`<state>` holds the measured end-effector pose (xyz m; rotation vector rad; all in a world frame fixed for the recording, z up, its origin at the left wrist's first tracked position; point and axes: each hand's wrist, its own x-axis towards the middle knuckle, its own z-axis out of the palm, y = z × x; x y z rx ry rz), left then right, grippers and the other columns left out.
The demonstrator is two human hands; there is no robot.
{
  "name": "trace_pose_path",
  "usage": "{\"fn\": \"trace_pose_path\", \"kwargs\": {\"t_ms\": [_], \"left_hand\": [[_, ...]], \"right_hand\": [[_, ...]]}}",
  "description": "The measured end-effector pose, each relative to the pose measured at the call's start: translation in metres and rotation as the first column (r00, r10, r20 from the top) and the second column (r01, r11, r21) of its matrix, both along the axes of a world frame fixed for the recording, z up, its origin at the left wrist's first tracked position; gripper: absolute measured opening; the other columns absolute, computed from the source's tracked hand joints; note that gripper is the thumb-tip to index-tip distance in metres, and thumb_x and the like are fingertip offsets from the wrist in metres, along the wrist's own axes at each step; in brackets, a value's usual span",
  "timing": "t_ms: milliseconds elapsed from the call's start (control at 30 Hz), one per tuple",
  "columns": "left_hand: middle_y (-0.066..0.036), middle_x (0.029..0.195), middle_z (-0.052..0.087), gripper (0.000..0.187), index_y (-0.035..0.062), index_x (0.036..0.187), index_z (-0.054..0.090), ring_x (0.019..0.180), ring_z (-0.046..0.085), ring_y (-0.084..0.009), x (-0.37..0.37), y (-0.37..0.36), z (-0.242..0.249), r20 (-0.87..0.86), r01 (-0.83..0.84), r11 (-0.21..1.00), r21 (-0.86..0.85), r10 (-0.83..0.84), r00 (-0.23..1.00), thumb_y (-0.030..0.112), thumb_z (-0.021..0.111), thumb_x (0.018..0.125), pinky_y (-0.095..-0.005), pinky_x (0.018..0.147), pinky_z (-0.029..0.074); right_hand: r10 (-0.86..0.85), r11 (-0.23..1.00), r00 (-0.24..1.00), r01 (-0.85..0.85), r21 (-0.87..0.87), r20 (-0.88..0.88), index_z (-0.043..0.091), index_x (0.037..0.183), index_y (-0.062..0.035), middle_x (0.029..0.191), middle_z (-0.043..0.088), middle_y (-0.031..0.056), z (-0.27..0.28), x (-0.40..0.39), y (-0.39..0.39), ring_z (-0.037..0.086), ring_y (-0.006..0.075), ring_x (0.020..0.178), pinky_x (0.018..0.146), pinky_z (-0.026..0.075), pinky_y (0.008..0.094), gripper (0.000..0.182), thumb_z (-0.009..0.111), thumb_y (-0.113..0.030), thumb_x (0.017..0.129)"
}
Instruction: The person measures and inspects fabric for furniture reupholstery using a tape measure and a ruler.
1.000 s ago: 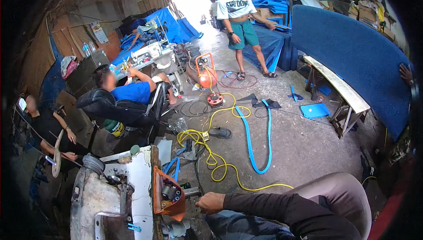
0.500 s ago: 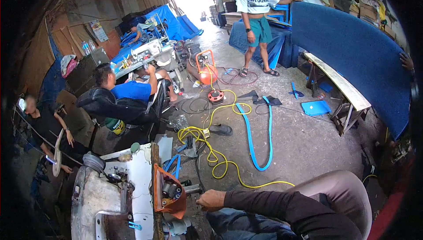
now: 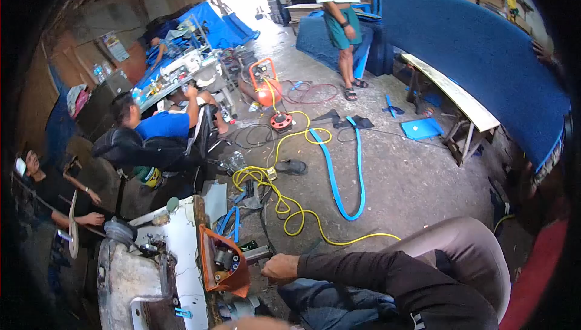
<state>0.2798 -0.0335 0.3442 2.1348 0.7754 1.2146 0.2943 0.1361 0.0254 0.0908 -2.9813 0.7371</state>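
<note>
My right hand (image 3: pixel 281 267), in a dark sleeve, is closed beside the end of a metal bar (image 3: pixel 259 254); anything inside the fingers is hidden. Blurred skin at the bottom edge appears to be part of my left hand (image 3: pixel 257 324), its fingers out of sight. Between my right hand and the white machine table (image 3: pixel 189 269) hangs an orange pouch (image 3: pixel 242 280) with spools (image 3: pixel 225 260) in it. A worn sewing machine (image 3: pixel 124 278) stands on that table. Dark blue denim-like cloth (image 3: pixel 333 306) lies below my right forearm.
A standing person (image 3: pixel 342 24) touches a large blue panel (image 3: pixel 460 45) behind a wooden bench (image 3: pixel 448 91). Another person (image 3: pixel 160 127) sits in a black chair; a third (image 3: pixel 54 188) is at far left. Yellow cord (image 3: pixel 327 239) and blue strip (image 3: pixel 334 191) lie on the floor.
The whole view has shifted, so most things appear further left and slightly higher. The standing person has turned and leans. Blurred skin has come in at the bottom; the far-left person has raised a hand.
</note>
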Motion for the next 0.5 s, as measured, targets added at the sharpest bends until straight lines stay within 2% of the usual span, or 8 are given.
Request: {"fn": "trace_pose_path", "kwargs": {"t_ms": [33,67,100,167,333,433,467,500], "left_hand": [[-0.018,0.114,0.067,0.051,-0.0018,0.127,0.060,0.103,0.066,-0.0396,-0.012,0.013,-0.004,-0.297,-0.037,0.998,-0.052,0.020,0.955,0.004,0.078,0.080,-0.0487,0.089,0.053],[-0.018,0.125,0.065,0.047,0.0022,0.122,0.066,0.118,0.062,-0.0336,-0.004,0.020,-0.039,-0.241,-0.245,0.953,-0.177,0.199,0.950,0.015,0.081,0.080,-0.0447,0.102,0.047],[-0.016,0.119,0.067,0.047,0.0038,0.118,0.067,0.115,0.063,-0.0354,0.006,0.040,-0.049,-0.376,-0.366,0.913,-0.182,0.279,0.883,0.014,0.085,0.075,-0.0428,0.099,0.049],[-0.018,0.126,0.061,0.064,0.0043,0.129,0.059,0.123,0.056,-0.0381,-0.010,0.069,-0.109,-0.602,-0.436,0.898,-0.065,0.313,0.735,0.025,0.086,0.075,-0.0457,0.104,0.044],[-0.015,0.133,0.058,0.080,0.0089,0.142,0.047,0.128,0.052,-0.0367,-0.050,0.083,-0.205,-0.761,-0.422,0.897,-0.136,0.178,0.624,0.025,0.085,0.074,-0.0487,0.106,0.041],[-0.019,0.133,0.057,0.088,0.0075,0.141,0.047,0.127,0.053,-0.0394,-0.057,0.086,-0.210,-0.714,-0.410,0.879,-0.243,0.124,0.689,0.027,0.088,0.067,-0.0491,0.105,0.041],[-0.020,0.129,0.059,0.073,0.0060,0.138,0.051,0.122,0.056,-0.0398,-0.048,0.085,-0.198,-0.732,-0.424,0.890,-0.170,0.174,0.659,0.030,0.081,0.077,-0.0469,0.103,0.043],[-0.019,0.131,0.058,0.072,0.0064,0.139,0.051,0.123,0.055,-0.0401,-0.050,0.086,-0.199,-0.704,-0.407,0.893,-0.190,0.165,0.690,0.025,0.082,0.077,-0.0485,0.102,0.044]], "right_hand": [[0.011,0.990,0.982,-0.037,-0.136,-0.188,0.065,0.092,0.0011,0.083,0.067,0.0217,-0.019,-0.007,0.002,0.068,0.0403,0.084,0.071,0.055,0.0479,0.029,0.067,-0.026,0.084],[0.001,0.963,0.951,-0.084,-0.254,-0.310,0.065,0.092,0.0011,0.084,0.067,0.0217,-0.038,-0.012,0.002,0.068,0.0402,0.084,0.072,0.055,0.0477,0.028,0.067,-0.026,0.084],[-0.015,0.919,0.922,-0.140,-0.368,-0.387,0.065,0.092,0.0011,0.084,0.067,0.0217,-0.042,-0.009,-0.002,0.068,0.0400,0.084,0.072,0.055,0.0476,0.028,0.067,-0.026,0.084],[-0.031,0.871,0.911,-0.177,-0.459,-0.411,0.065,0.092,0.0011,0.084,0.067,0.0216,-0.036,0.010,-0.006,0.068,0.0398,0.085,0.073,0.055,0.0472,0.028,0.067,-0.025,0.084],[-0.021,0.860,0.917,-0.186,-0.475,-0.397,0.065,0.093,0.0011,0.086,0.067,0.0215,-0.028,0.043,-0.007,0.067,0.0392,0.085,0.075,0.054,0.0465,0.026,0.066,-0.024,0.084],[-0.022,0.863,0.917,-0.183,-0.470,-0.398,0.065,0.093,0.0011,0.086,0.067,0.0214,-0.037,0.033,-0.011,0.067,0.0389,0.085,0.076,0.054,0.0460,0.026,0.066,-0.023,0.084],[-0.025,0.863,0.916,-0.181,-0.471,-0.399,0.065,0.094,0.0011,0.087,0.066,0.0214,-0.039,0.030,-0.010,0.067,0.0388,0.085,0.077,0.054,0.0458,0.025,0.066,-0.022,0.084],[-0.023,0.866,0.914,-0.185,-0.465,-0.406,0.065,0.094,0.0010,0.087,0.066,0.0214,-0.045,0.021,-0.013,0.067,0.0387,0.085,0.077,0.054,0.0457,0.025,0.066,-0.022,0.084]]}}
